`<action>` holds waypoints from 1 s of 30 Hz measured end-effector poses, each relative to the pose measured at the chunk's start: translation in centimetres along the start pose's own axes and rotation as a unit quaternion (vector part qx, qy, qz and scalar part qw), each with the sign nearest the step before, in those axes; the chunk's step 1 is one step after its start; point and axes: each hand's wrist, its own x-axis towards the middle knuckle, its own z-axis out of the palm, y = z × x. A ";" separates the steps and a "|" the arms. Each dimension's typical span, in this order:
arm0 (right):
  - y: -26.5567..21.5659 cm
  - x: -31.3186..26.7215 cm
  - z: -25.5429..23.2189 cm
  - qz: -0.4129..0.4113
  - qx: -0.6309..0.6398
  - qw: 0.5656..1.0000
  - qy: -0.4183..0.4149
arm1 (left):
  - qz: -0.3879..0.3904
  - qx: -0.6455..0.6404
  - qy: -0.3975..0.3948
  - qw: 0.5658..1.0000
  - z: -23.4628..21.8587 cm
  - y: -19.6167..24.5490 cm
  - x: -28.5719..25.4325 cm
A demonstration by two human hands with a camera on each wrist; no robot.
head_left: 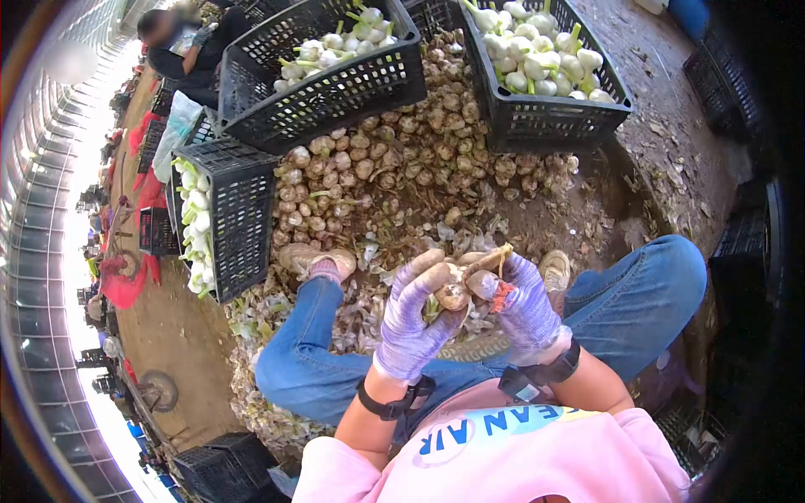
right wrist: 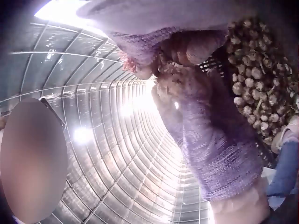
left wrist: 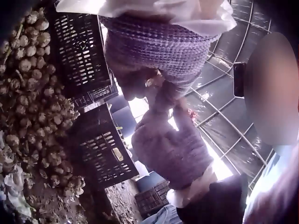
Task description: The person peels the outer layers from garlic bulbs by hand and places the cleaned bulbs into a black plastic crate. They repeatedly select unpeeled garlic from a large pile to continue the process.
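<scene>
Both hands wear purple-and-white knit gloves with soil-stained fingers and meet in front of the body. In the head view, the left hand [head_left: 412,323] grips a brownish garlic bulb [head_left: 453,297] between thumb and fingers. Against the bulb's other side, the right hand [head_left: 530,310] pinches its dry stem [head_left: 488,263]; an orange-red patch shows by the right thumb. Fingers hide much of the bulb. The left wrist view has the left hand [left wrist: 156,53] above the right hand [left wrist: 175,151]. Dim light in the right wrist view blurs the contact between right hand [right wrist: 182,44] and left hand [right wrist: 210,135].
Unpeeled bulbs [head_left: 369,155] are heaped on the ground beyond the feet. Black crates [head_left: 553,121] of white, trimmed garlic [head_left: 541,59] stand behind them, and another crate [head_left: 243,214] is at the left. Peeled skins [head_left: 277,402] lie around the legs. Another person [head_left: 189,63] sits at the upper left.
</scene>
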 end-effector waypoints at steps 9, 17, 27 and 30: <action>-1.9 -1.8 1.2 0.095 -0.020 0.995 -0.022 | -0.220 -0.320 0.070 0.919 0.5 2.9 -2.5; -0.5 -2.1 1.3 0.103 -0.142 0.981 -0.080 | -0.338 -0.547 0.116 0.757 0.2 0.2 -3.9; 2.2 -1.7 2.2 0.091 -0.102 0.985 -0.109 | -0.079 -0.147 0.106 0.980 -0.6 0.2 -6.3; 2.5 -1.3 1.9 0.144 -0.018 0.984 -0.107 | -0.034 0.084 0.106 0.990 -1.6 0.5 -6.7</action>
